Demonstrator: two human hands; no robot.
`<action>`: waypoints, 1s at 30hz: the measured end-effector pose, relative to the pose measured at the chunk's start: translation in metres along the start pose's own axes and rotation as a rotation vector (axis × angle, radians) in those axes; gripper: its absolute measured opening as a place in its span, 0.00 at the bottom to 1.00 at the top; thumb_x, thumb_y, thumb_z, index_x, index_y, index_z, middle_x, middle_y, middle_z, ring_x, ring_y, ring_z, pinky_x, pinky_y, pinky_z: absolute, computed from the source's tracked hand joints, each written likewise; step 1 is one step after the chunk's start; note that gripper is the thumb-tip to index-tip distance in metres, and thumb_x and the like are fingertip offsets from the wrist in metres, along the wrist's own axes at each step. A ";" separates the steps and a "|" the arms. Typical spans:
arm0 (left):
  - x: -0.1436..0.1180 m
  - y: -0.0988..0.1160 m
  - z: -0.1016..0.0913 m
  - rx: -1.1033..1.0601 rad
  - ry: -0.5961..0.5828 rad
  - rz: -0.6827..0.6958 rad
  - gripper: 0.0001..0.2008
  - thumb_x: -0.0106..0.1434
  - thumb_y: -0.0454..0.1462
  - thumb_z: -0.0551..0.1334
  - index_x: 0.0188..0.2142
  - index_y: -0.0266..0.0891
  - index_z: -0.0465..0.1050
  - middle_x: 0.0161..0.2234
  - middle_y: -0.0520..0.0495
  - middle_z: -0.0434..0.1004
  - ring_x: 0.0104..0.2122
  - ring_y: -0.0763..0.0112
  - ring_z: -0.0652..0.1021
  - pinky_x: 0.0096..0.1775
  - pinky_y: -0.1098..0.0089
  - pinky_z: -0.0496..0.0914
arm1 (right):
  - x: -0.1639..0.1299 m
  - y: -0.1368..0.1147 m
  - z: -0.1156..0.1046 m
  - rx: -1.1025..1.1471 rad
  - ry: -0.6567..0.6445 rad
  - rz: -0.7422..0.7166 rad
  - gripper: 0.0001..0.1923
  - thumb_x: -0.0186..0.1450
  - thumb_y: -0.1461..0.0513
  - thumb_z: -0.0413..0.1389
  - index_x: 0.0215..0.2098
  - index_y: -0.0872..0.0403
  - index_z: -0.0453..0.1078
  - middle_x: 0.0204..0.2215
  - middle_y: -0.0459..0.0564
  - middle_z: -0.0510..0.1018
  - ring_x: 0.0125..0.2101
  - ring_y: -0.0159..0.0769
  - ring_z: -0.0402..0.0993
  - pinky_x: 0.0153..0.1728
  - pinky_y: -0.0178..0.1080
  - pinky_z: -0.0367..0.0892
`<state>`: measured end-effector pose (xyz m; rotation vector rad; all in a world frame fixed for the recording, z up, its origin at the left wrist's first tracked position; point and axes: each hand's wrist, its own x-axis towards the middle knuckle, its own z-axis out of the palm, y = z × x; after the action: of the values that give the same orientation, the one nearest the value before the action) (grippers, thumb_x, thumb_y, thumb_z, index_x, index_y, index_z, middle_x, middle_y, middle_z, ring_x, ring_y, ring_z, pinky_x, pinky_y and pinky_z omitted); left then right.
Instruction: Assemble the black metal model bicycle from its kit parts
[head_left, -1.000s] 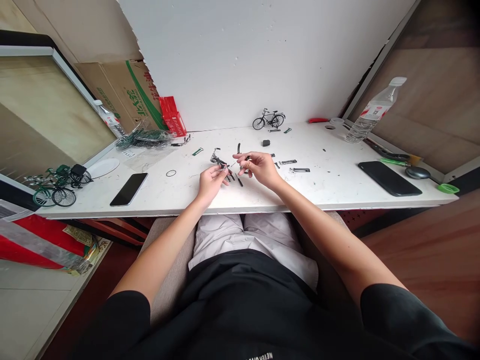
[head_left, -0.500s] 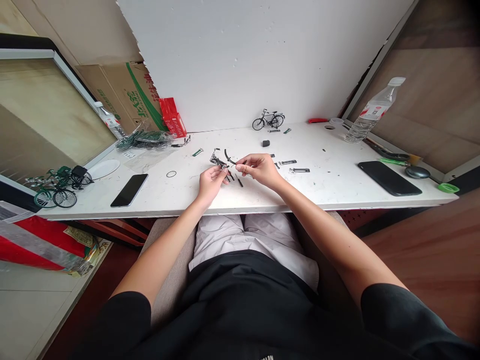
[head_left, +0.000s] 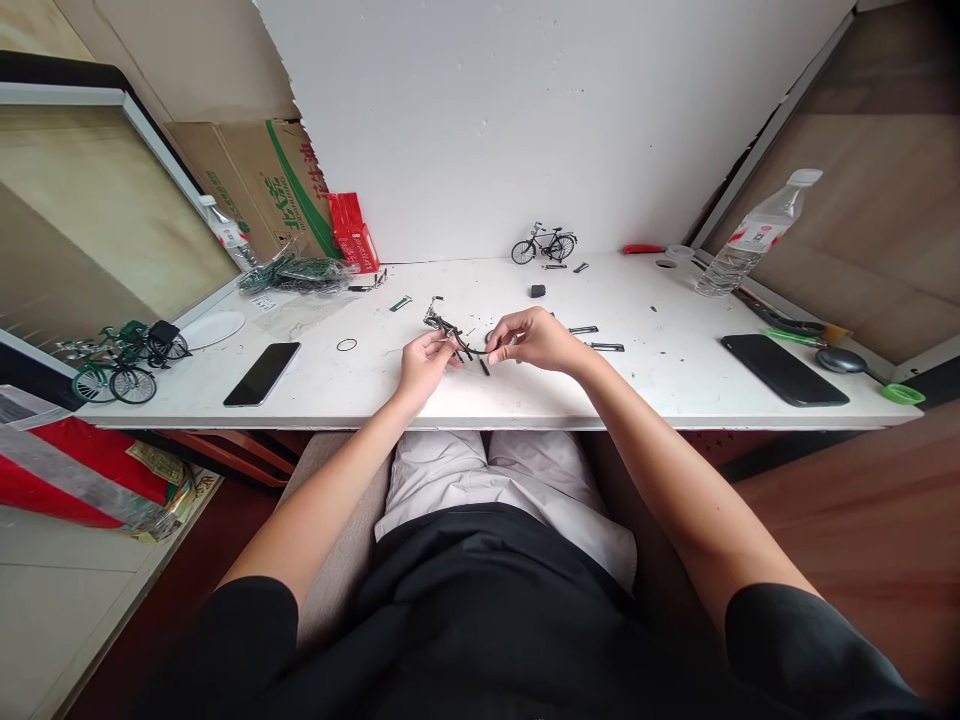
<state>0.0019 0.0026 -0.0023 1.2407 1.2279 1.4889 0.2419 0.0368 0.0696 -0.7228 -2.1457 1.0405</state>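
- Near the frame's centre, my left hand (head_left: 421, 362) and right hand (head_left: 534, 340) meet over the front edge of the table (head_left: 675, 395).
- A thin curved black strip (head_left: 471, 350) spans the gap between them; my right fingers are pinched on its right end, my left fingertips closed on its left end.
- Just behind my left hand, touching the strip's far end, sits a small bike frame (head_left: 435, 318).
- A black ring (head_left: 346, 345) and a phone (head_left: 262, 373) lie left of my hands.
- Another phone (head_left: 784, 369) lies at the right.
- Top centre, against the wall, stands a finished model bike (head_left: 544, 244).
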 end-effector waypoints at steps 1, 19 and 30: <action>0.000 0.000 0.000 -0.002 0.001 -0.002 0.18 0.65 0.45 0.73 0.49 0.36 0.81 0.42 0.39 0.88 0.28 0.67 0.83 0.29 0.70 0.65 | 0.000 0.000 0.000 0.026 -0.023 0.026 0.22 0.56 0.45 0.78 0.35 0.54 0.85 0.31 0.53 0.87 0.30 0.39 0.79 0.30 0.40 0.72; -0.002 0.003 -0.001 -0.031 -0.032 0.019 0.25 0.63 0.53 0.76 0.48 0.36 0.80 0.42 0.40 0.88 0.27 0.71 0.80 0.33 0.68 0.71 | 0.004 0.025 0.009 0.248 -0.084 0.081 0.27 0.52 0.46 0.81 0.36 0.56 0.83 0.28 0.52 0.86 0.27 0.37 0.82 0.29 0.39 0.77; -0.005 0.008 0.001 -0.038 -0.017 0.020 0.23 0.63 0.52 0.76 0.45 0.36 0.81 0.45 0.37 0.87 0.29 0.70 0.80 0.34 0.67 0.73 | 0.003 0.026 0.010 0.215 -0.084 0.088 0.22 0.58 0.47 0.77 0.40 0.55 0.87 0.29 0.50 0.86 0.25 0.32 0.77 0.29 0.37 0.75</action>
<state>0.0033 -0.0032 0.0047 1.2422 1.1738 1.5061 0.2376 0.0485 0.0439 -0.6862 -2.0458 1.3461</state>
